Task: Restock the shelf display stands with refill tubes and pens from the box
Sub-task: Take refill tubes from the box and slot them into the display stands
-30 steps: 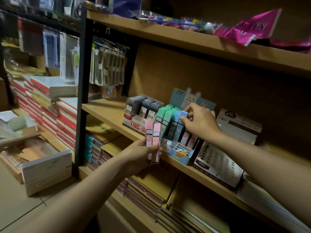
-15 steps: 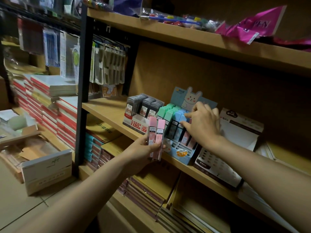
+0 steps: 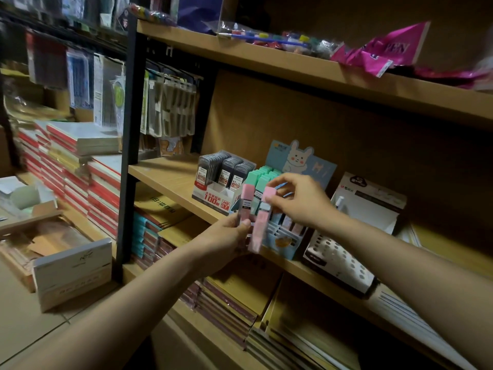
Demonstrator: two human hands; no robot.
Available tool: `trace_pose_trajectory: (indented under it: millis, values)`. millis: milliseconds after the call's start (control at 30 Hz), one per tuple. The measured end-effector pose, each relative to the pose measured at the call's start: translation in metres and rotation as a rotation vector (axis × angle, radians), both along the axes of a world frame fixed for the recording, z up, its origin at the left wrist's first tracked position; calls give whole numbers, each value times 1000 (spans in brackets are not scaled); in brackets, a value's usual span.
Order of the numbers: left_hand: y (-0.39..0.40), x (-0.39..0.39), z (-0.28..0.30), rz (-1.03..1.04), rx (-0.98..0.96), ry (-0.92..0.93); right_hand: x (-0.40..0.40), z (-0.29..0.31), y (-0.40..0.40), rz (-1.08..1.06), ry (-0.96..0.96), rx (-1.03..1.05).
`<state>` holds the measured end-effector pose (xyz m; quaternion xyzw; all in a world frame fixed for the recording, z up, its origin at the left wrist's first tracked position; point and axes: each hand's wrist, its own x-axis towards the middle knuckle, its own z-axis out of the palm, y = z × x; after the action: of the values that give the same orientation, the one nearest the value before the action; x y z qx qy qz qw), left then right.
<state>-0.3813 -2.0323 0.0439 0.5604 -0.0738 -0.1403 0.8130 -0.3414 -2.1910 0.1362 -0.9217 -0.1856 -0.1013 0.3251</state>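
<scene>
My left hand (image 3: 226, 237) holds two pink refill tubes upright in front of the middle shelf. One pink tube (image 3: 246, 202) stays in its grip. My right hand (image 3: 298, 198) pinches the pink cap of the second pink tube (image 3: 260, 228), which tilts slightly. Right behind them stands the blue rabbit display stand (image 3: 282, 240) with green, blue and pink tubes in rows. To its left a white stand (image 3: 213, 197) holds dark grey refill tubes.
An empty white-and-black pen display stand (image 3: 344, 260) sits right of the rabbit stand. Wooden shelf edge (image 3: 170, 186) runs diagonally; stacks of notebooks lie below and left. Open cardboard boxes (image 3: 72, 271) rest on the floor at left. A black upright post (image 3: 128, 156) stands by the shelf.
My right hand left the tubes in the rabbit stand and came forward to pinch the top of one pink tube that my left hand holds.
</scene>
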Motion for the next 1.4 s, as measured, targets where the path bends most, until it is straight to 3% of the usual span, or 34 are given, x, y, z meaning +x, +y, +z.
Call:
trace_pose_trajectory:
  millis: [233,433,1133,1267,1400]
  values:
    - [6,3,-3,110,139,44,-7,33,-54,-91,-322,-143]
    - [-4,-2,-10,158,289,-109,-6,7,-57,-85,-408,-216]
    - [-8,-1,-17,202,326,-192,10,-19,-37,-189,-467,-307]
    - [-13,-2,-13,171,331,-298,-4,-4,-36,-66,-526,-140]
    - [-21,-3,-11,159,350,-364,-23,-7,-25,76,-263,-105]
